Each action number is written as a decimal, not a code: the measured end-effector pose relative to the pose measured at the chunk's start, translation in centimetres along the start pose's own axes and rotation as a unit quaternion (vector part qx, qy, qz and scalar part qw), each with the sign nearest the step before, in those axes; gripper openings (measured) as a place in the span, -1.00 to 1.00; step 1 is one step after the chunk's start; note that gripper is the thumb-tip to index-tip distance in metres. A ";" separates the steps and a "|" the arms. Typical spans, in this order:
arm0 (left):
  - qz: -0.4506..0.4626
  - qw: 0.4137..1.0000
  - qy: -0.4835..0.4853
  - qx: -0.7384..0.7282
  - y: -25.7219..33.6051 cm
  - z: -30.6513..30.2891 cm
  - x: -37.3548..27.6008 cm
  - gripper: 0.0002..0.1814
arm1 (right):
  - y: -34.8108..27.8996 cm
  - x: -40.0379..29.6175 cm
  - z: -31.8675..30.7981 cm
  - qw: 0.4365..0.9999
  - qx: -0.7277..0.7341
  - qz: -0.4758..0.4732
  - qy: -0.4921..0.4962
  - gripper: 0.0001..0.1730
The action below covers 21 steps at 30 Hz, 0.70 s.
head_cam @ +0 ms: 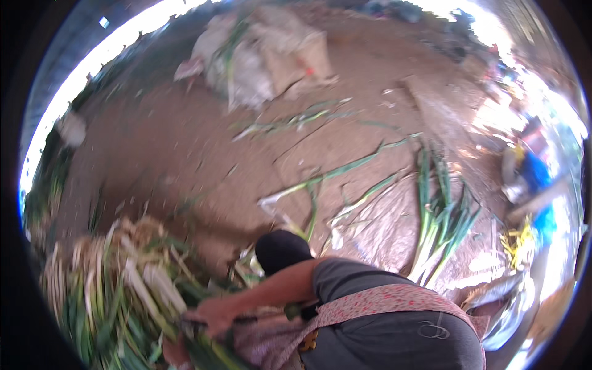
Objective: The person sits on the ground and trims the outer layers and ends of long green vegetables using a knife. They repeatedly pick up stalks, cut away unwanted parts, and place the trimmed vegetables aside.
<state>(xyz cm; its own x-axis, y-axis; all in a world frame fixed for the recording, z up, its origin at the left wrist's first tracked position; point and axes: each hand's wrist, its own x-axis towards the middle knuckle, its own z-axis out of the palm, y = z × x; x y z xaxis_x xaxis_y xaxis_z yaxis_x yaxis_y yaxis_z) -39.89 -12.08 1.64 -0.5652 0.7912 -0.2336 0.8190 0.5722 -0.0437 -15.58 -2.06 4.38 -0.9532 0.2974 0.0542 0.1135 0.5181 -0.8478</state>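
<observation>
At the lower left, my right hand (pixel 210 315) reaches over the green onion stalks. A blurred greyish thing lies at its fingertips, and I cannot tell what it is or whether the hand grips it. My left hand (pixel 175 352) is lower down by the bottom rim, wrapped around thick green onion stalks (pixel 159 289) and partly hidden by their leaves. Beside both hands, a large heap of green onions (pixel 99 296) spreads leftward, dry roots uppermost. The patterned apron (pixel 263 342) hangs just right of the hands.
Loose green onions (pixel 323 178) lie on the dirt floor (pixel 185 120). A bunch (pixel 434 222) rests on a plastic sheet (pixel 384 222) at right. Pale sacks (pixel 249 64) stand at the top. Yellow ties (pixel 520 243) and blue plastic (pixel 536 173) are at far right.
</observation>
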 end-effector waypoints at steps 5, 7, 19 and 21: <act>-0.012 0.999 -0.001 -0.030 -1.5 -0.6 -2.7 -0.19 | 1.4 -0.4 2.8 0.997 -0.057 -0.033 -0.027 -0.13; -0.050 0.998 -0.039 0.014 -0.8 -0.5 -2.4 -0.21 | 1.6 -0.9 3.0 0.995 -0.075 -0.028 -0.064 -0.23; -0.063 0.996 0.062 0.026 -3.7 6.6 2.8 -0.43 | 0.9 0.3 3.8 0.999 0.019 -0.035 -0.003 -0.51; -0.048 0.994 0.099 0.011 -8.1 10.9 3.3 -0.47 | 1.3 0.3 5.3 0.993 0.034 -0.108 -0.017 -0.34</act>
<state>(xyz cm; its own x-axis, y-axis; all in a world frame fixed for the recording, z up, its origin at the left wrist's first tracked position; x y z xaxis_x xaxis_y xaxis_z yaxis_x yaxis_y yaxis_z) -47.36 -16.48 -9.40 -0.6470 0.7618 -0.0324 0.7615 0.6434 -0.0780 -17.20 -5.56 0.45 -0.9624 0.1567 0.2219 -0.1132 0.5113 -0.8519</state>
